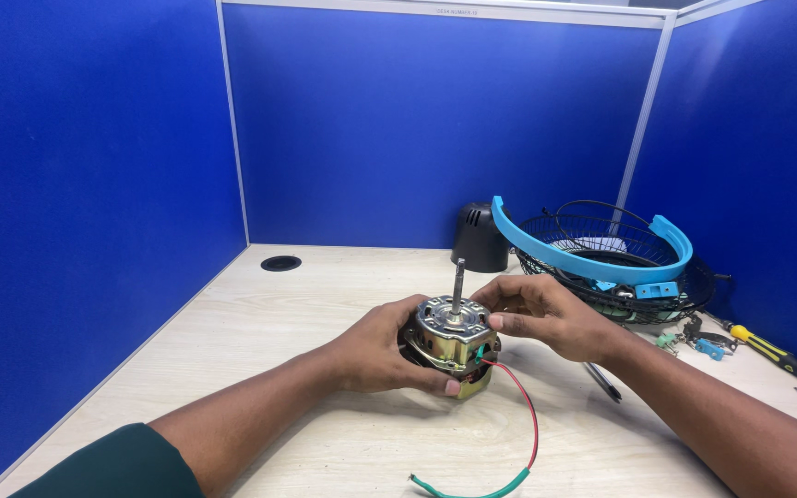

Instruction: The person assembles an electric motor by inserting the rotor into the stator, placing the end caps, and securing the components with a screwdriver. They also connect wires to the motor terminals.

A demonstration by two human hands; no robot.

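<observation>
A small electric fan motor [452,339] with a silver top plate and brassy body stands on the wooden desk [288,369], its steel shaft [457,281] pointing up. My left hand [382,349] wraps the motor's left side, thumb under its front edge. My right hand [546,315] rests on the motor's right top edge, fingers curled against it. A red wire [526,410] runs from the motor toward the front and joins a green wire [472,489].
Behind the motor sits a black motor cover [480,236]. To the right lie black wire fan guards [684,286] with a blue plastic ring [592,263], a yellow-handled screwdriver [772,352], a dark tool [601,380] and small clips [707,348]. Blue partition walls enclose the desk; a cable hole [280,263] lies at the back left.
</observation>
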